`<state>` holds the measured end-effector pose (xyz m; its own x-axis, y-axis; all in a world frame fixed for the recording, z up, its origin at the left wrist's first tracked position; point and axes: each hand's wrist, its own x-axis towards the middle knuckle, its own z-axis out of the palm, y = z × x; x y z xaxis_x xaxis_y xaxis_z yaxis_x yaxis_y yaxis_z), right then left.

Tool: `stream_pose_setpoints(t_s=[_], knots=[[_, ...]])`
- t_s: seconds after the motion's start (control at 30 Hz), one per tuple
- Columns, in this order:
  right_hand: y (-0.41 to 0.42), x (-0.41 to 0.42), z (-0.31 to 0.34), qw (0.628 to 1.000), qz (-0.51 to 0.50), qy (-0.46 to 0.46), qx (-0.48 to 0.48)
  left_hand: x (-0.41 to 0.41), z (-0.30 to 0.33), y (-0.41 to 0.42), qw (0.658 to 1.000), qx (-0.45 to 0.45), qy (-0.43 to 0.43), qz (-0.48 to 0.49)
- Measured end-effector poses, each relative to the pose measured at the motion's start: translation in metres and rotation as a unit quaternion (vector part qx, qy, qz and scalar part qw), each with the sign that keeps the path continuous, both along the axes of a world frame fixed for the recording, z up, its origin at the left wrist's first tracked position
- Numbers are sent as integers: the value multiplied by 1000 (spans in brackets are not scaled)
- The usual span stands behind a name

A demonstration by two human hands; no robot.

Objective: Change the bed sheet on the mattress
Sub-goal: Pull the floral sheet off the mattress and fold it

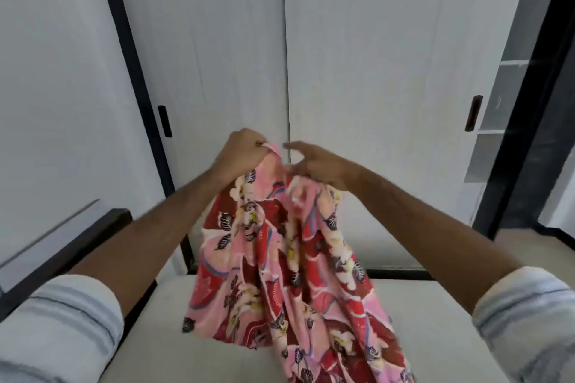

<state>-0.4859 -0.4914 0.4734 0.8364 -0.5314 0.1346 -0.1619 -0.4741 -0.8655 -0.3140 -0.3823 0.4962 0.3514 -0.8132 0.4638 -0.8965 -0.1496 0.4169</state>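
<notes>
I see left hand [241,149] pinching the top edge of the floral bed sheet [289,261], right hand [314,164] beside it with fingers loosely spread, sheet hanging bunched onto the bare mattress [174,336], white wardrobe doors [373,56] behind.

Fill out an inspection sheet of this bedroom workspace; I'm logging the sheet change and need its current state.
Surface: bare pale mattress, no sheet spread on it.
Job's things: red and pink floral bed sheet, bunched, held up, its lower part draping onto the mattress.
Clutter: nothing seen.
Grippers: left hand grips the sheet's top edge; right hand at the sheet, fingers spread, grip unclear.
Cables: nothing seen.
Surroundings: white sliding wardrobe doors with dark handles; dark bed frame at left.
</notes>
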Motion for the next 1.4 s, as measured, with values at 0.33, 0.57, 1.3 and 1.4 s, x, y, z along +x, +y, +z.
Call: stream_pose_setpoints(t_s=[0.33,0.57,1.3,1.4], knots=[[-46,8,7,977,-180,-80,-84,-26,-49,27,976,37,191,-101],[-64,-9,21,957,-254,-133,-50,-40,-124,40,964,87,215,-132],[-115,-34,31,931,-333,-150,-16,-6,-181,63,985,151,6,-80],[-118,-37,28,930,-342,-132,-25,3,-171,73,991,124,-5,-51]])
